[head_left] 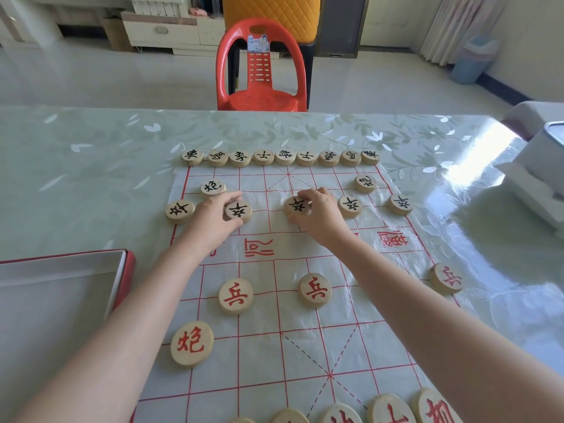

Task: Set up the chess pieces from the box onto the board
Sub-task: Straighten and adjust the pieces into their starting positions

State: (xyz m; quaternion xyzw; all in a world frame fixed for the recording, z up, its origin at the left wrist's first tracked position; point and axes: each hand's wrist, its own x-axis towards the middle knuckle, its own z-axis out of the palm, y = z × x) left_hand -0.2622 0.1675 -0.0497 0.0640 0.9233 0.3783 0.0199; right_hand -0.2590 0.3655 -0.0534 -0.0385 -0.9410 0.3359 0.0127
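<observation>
A plastic chess board (274, 355) with red lines lies on the table. Round wooden pieces stand on it. Black-lettered pieces form a back row (280, 157) along the far edge, with two cannons and several soldiers below them. My left hand (210, 219) grips a black soldier piece (239, 211) on the soldier row. My right hand (320, 216) grips another black soldier piece (297, 206) at the row's middle. Red-lettered pieces sit nearer me: two soldiers (235, 296), a cannon (191, 343), one at the right edge (447, 277), and several along the bottom edge.
The open box (122, 270), red outside and white inside, lies at the left on the table. A white appliance (546, 166) stands at the right table edge. A red plastic chair (262, 68) faces the table's far side. A floral cloth covers the table.
</observation>
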